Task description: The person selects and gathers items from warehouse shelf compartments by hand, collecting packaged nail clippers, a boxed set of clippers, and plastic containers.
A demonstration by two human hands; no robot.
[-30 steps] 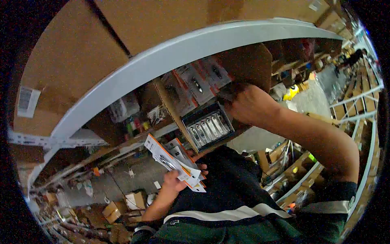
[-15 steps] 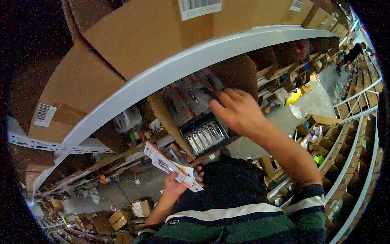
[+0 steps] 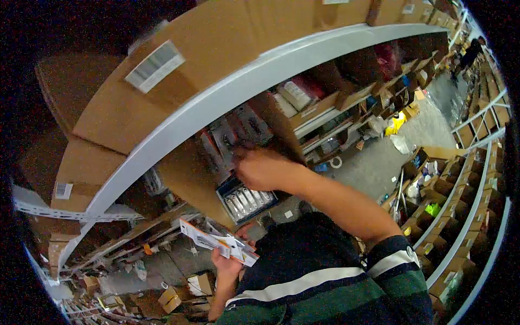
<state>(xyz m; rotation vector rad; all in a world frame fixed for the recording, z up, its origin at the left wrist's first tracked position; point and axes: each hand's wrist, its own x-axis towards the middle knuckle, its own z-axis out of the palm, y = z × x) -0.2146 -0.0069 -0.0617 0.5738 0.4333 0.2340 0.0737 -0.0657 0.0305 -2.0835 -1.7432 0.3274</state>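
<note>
My left hand (image 3: 230,261) is closed round several flat packages (image 3: 219,242) with white and orange cards, low in the middle. My right hand (image 3: 262,170) reaches into an open cardboard box on the shelf, over clear packages with orange edges (image 3: 222,142). Its fingertips are dark and blurred, so whether they grip anything does not show. Just below that hand, a small black box (image 3: 246,201) holds a row of several shiny metal pieces.
A pale metal shelf beam (image 3: 233,89) curves above the box. Cardboard cartons (image 3: 216,32) stand over it. Bins with goods (image 3: 303,100) continue to the right. Across the aisle are more shelves (image 3: 460,216). A person (image 3: 470,54) is far off at the upper right.
My right hand has moved left and down in the view, over the packages in the box. The view has shifted, and more bins show beside the box. My left hand still holds its packages.
</note>
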